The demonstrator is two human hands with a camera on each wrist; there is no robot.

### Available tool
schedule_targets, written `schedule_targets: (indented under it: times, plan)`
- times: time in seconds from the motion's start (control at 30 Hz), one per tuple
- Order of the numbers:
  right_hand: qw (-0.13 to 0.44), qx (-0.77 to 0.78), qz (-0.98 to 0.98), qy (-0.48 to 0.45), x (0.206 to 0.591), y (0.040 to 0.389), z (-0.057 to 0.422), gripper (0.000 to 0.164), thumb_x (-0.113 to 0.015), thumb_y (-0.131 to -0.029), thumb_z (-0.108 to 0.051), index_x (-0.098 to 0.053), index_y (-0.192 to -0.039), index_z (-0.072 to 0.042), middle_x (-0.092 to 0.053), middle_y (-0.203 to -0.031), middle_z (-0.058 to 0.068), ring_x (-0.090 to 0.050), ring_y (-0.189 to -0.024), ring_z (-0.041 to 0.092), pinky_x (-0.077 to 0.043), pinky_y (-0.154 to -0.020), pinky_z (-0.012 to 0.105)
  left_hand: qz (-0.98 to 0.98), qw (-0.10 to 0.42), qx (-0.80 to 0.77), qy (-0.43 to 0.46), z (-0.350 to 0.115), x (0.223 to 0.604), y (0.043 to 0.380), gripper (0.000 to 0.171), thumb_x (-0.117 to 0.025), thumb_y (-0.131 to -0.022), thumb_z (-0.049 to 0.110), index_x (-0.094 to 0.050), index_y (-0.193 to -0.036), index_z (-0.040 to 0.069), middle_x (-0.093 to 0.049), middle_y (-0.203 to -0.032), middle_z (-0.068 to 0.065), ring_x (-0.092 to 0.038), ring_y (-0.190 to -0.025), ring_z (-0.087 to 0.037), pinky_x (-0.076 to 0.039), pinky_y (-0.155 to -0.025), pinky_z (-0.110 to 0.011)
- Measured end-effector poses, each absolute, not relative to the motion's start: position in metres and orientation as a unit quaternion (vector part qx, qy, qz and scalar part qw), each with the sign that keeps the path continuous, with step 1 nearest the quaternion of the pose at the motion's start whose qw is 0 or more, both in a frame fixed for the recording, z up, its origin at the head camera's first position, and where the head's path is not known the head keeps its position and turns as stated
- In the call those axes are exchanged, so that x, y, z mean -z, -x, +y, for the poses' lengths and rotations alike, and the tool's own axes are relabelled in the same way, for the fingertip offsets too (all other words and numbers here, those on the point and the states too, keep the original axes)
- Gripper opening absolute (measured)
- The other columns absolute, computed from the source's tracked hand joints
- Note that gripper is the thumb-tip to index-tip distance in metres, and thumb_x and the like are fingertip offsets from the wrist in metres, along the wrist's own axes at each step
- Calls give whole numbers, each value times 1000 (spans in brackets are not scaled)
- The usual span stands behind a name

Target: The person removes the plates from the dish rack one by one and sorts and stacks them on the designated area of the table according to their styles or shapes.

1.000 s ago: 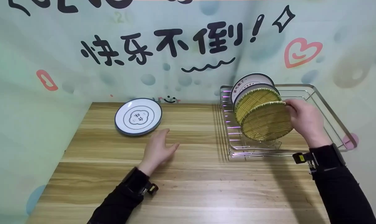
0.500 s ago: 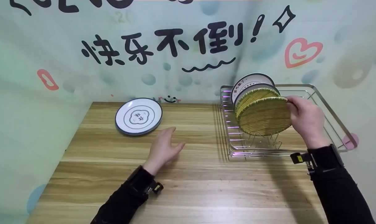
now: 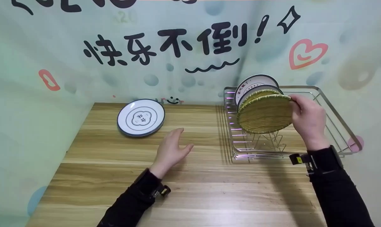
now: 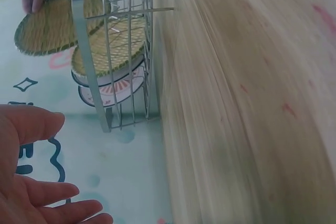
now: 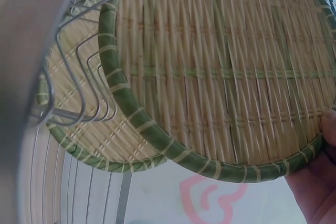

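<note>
At the right, my right hand (image 3: pixel 309 121) pinches the right edge of a round woven bamboo tray (image 3: pixel 264 115), tilted up over the wire dish rack (image 3: pixel 241 150). In the right wrist view this tray (image 5: pixel 226 77) fills most of the picture, thumb on its rim. Behind it a second woven tray (image 5: pixel 105 135) stands in the rack, mostly covered in the head view. Farther back, two patterned plates stand upright, the rearmost plate (image 3: pixel 247 84) leaning toward the wall. My left hand (image 3: pixel 171 151), fingers extended and thumb apart, hovers over the table and holds nothing.
White plates with blue rims lie stacked, the top plate (image 3: pixel 141 117) face up, at the table's back left. The wooden table (image 3: pixel 203 195) meets a printed wall cloth (image 3: pixel 165 72) behind. Wire dividers (image 3: pixel 269 140) rise in the rack's front part.
My right hand has moved the held tray up and back, so it now covers more of the tray behind. My left hand has drifted right, away from the plates on the table.
</note>
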State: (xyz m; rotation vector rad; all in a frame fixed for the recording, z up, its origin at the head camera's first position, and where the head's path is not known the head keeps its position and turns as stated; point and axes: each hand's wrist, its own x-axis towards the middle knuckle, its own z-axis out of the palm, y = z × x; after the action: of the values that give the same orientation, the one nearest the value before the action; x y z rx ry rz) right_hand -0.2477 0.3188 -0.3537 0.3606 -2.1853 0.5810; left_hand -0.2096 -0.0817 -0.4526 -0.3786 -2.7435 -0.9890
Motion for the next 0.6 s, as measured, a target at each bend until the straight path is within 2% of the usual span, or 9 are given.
schedule_targets:
  times: [0.3, 0.6]
  plan:
    - [445, -236, -849, -162, 351, 248, 308, 14, -64, -89, 7, -71, -102, 5, -71, -96, 23, -67, -87, 40, -52, -78, 50, -920, 114, 348, 138, -75, 452, 210, 69, -75, -86, 34, -50, -138, -3, -53, -139, -22, -48, -129, -37, -35, -112, -49]
    - [466, -263, -829, -164, 350, 246, 296, 18, -65, -85, 14, -73, -98, 4, -73, -93, 19, -68, -81, 38, -51, -72, 47, -913, 111, 370, 135, -67, 447, 207, 70, -77, -85, 31, -49, -139, -2, -51, -141, -21, -46, -131, -37, -33, -112, -50]
